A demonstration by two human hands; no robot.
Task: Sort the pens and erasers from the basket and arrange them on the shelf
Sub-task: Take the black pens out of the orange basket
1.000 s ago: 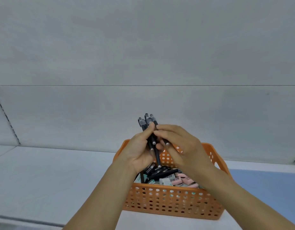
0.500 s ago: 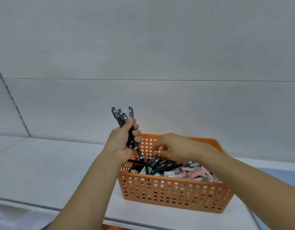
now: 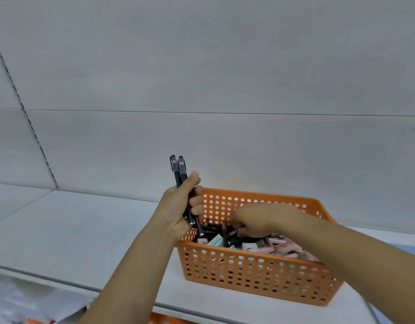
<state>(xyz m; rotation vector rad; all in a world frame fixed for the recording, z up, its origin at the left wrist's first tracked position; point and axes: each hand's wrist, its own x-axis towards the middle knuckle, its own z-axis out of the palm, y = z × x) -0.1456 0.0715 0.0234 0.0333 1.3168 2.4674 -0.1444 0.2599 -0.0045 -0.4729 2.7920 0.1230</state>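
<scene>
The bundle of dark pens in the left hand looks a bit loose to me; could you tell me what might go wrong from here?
1. The left hand grips the bundle of dark pens upright, and their lower ends sit uneven; one could slip back into the orange perforated plastic basket.
2. The right hand digs among loose black pens lying mixed with pink and teal erasers, so it might catch an eraser too.

Two bare forearms entering from the lower frame, no sleeves visible, left hand (image 3: 178,206) and right hand (image 3: 260,220) without rings, watches, bracelets or gloves, short plain nails on the left fingers (image 3: 197,202), wrists uncovered
</scene>
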